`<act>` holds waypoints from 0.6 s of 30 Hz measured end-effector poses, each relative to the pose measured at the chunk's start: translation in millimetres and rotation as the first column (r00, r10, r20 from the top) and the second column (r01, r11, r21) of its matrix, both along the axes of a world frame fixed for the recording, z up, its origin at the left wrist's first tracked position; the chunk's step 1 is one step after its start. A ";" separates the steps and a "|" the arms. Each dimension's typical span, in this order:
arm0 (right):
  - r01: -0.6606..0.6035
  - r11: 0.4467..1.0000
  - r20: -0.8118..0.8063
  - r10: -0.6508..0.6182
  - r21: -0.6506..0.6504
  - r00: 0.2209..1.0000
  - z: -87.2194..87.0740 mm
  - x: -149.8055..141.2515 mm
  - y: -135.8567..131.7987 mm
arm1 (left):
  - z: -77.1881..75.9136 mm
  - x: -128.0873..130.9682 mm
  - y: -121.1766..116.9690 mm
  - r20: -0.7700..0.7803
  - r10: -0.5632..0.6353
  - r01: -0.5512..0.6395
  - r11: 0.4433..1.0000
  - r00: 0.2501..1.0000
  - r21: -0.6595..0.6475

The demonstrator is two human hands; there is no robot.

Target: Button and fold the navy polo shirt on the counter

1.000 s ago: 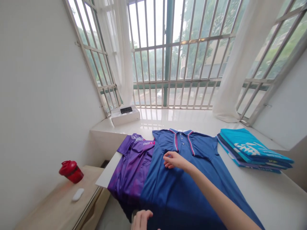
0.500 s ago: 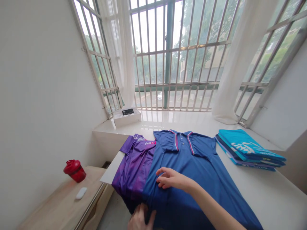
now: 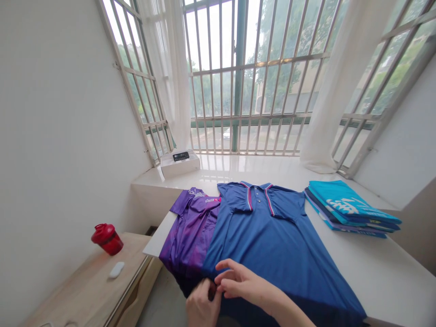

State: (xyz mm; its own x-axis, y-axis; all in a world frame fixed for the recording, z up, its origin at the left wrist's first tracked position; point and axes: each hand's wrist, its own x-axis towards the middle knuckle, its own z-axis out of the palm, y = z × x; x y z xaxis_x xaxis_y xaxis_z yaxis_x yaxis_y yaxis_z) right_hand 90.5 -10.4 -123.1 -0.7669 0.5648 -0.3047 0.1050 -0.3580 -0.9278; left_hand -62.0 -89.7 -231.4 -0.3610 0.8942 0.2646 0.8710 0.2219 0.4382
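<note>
The person's left hand (image 3: 203, 303) and right hand (image 3: 247, 287) are close together at the near left side of a blue polo shirt (image 3: 269, 245), spread on the bench (image 3: 371, 272), overlapping a purple shirt (image 3: 192, 231). Over right sits 1 stack of folded clothes (image 3: 350, 204).

Blue polo shirt (image 3: 269, 245) (cuffs striped red and white), spread buttons up on a white surface (image 3: 354, 261); sleeves folded inward over the chest; left side overlapping a purple shirt (image 3: 190, 231); lower end hanging down.

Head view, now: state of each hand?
Left hand: curled at the blue polo shirt; grip cannot be told.
Right hand: partly open, no hold visible.
</note>
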 end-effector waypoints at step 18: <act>-0.077 0.978 -0.006 0.080 0.194 0.997 -25.1 -27.9 -33.3 | 0.6 -22.5 -17.9 0.015 0.126 -0.119 0.970 0.992 -0.212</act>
State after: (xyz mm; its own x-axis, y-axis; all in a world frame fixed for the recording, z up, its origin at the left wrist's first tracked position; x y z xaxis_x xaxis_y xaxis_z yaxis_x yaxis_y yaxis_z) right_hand 62.6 -43.8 -148.2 -0.8143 0.5503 -0.1848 0.1127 -0.1625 -0.9803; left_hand -84.5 -107.6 -230.8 -0.4759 0.8773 0.0630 0.8194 0.4161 0.3943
